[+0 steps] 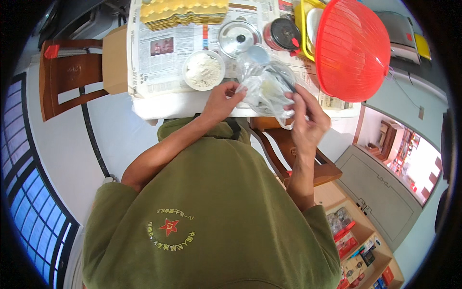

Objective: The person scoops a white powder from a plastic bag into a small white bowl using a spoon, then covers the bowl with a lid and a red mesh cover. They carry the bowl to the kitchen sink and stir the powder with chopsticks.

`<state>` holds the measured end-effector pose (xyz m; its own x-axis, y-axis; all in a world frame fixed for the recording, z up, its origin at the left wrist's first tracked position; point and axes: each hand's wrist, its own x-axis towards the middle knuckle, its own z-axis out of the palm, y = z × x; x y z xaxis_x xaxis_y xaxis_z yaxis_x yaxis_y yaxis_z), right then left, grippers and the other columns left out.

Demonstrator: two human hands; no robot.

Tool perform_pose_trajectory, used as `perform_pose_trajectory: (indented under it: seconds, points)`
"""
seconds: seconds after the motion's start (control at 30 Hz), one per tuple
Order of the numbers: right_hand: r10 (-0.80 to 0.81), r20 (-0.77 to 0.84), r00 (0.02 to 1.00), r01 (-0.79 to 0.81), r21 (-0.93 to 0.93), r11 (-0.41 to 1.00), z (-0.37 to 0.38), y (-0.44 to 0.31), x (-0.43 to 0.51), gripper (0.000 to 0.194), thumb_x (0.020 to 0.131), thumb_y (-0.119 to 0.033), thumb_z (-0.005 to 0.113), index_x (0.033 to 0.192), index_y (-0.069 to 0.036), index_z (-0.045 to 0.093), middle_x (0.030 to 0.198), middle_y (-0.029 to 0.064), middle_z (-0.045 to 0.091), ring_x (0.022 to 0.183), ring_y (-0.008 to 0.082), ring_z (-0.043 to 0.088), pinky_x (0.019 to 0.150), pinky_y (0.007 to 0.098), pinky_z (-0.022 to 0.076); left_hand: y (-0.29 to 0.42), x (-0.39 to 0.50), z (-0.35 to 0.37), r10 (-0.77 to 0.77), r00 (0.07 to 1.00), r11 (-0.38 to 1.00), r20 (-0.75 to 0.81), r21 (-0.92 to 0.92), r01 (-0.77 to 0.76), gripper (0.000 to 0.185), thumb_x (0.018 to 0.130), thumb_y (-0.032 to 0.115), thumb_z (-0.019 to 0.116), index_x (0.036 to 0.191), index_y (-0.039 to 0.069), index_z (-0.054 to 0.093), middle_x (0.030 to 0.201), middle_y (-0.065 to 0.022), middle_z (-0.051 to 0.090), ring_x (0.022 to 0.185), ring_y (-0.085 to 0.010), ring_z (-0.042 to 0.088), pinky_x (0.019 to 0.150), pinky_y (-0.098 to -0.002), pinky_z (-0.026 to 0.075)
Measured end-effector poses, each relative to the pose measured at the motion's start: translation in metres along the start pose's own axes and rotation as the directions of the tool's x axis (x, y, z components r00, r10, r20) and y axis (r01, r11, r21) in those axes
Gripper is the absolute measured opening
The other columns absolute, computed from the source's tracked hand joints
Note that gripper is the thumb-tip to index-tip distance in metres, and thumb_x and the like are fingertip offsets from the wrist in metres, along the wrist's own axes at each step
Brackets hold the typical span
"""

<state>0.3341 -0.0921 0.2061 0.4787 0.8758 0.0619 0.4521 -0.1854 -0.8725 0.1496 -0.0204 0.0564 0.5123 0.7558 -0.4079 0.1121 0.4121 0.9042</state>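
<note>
At the table's near edge, my left hand (pixel 224 101) pinches the left side of a clear plastic bag (pixel 265 86). My right hand (pixel 309 117) has its fingers on the right side of the same bag, beside a dark, thin object (pixel 285 80) that I cannot make out. Something pale yellowish shows through the plastic. Left of the bag stands a white bowl (pixel 185 70) of white powder, like flour (pixel 204 70). Behind the bag are a round translucent lid or cup (pixel 258 54) and a metal pot lid (pixel 239 38) with a black knob.
Newspaper (pixel 155 70) covers the table. Stacked egg trays (pixel 184 12) lie at the back, with a dark-lidded red jar (pixel 285 34) and a yellow basket (pixel 305 30) to their right. A large red mesh cover (pixel 352 50) leans at the right. A wooden chair (pixel 299 148) stands by the near edge.
</note>
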Motion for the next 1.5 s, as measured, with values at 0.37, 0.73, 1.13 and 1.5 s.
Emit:
perform_pose_trajectory:
  seconds: [0.37,0.73,1.13,1.5]
  points:
    - [0.029,0.035,0.999,-0.006,-0.526,0.851,-0.038,0.069,-0.047,0.020,0.096,-0.003,0.069,0.114,0.000,0.077,0.081,0.0144,0.078,0.063,0.0190,0.071,0.062,0.0326,0.0575,0.030,0.020,0.010,-0.006,0.998,0.988,0.067,-0.154,0.016,0.022,0.098,0.016,0.073,0.112,-0.001,0.075,0.088,0.0014,0.071,0.078,-0.0053,0.059,0.072,-0.0237,0.048]
    - [-0.109,0.186,0.977,0.212,-0.742,0.636,0.018,0.173,0.018,0.020,0.085,-0.001,0.062,0.101,0.000,0.073,0.084,0.0248,0.074,0.075,0.0413,0.075,0.067,0.0486,0.0597,0.073,0.023,0.011,0.022,0.985,0.979,0.171,-0.202,0.013,0.032,0.097,0.009,0.072,0.129,0.005,0.073,0.085,0.0069,0.061,0.081,-0.0041,0.055,0.076,-0.0220,0.046]
    - [0.164,0.116,0.980,-0.093,-0.464,0.881,0.055,0.207,0.025,0.018,0.094,-0.009,0.067,0.104,-0.003,0.081,0.079,0.0175,0.076,0.073,0.0349,0.076,0.075,0.0424,0.0591,0.056,0.019,0.000,0.044,0.976,0.989,0.215,-0.147,-0.013,0.031,0.099,0.010,0.072,0.129,0.001,0.071,0.095,0.0018,0.070,0.084,-0.0053,0.059,0.077,-0.0233,0.048]
    - [0.490,0.153,0.858,-0.468,-0.160,0.869,0.035,0.195,0.035,0.020,0.100,-0.008,0.064,0.107,0.004,0.078,0.075,0.0092,0.076,0.058,0.0112,0.062,0.059,0.0297,0.0528,0.050,0.022,-0.004,0.041,0.978,0.983,0.206,-0.181,-0.003,0.030,0.099,0.010,0.072,0.128,0.001,0.072,0.093,0.0021,0.070,0.084,-0.0052,0.061,0.076,-0.0237,0.049]
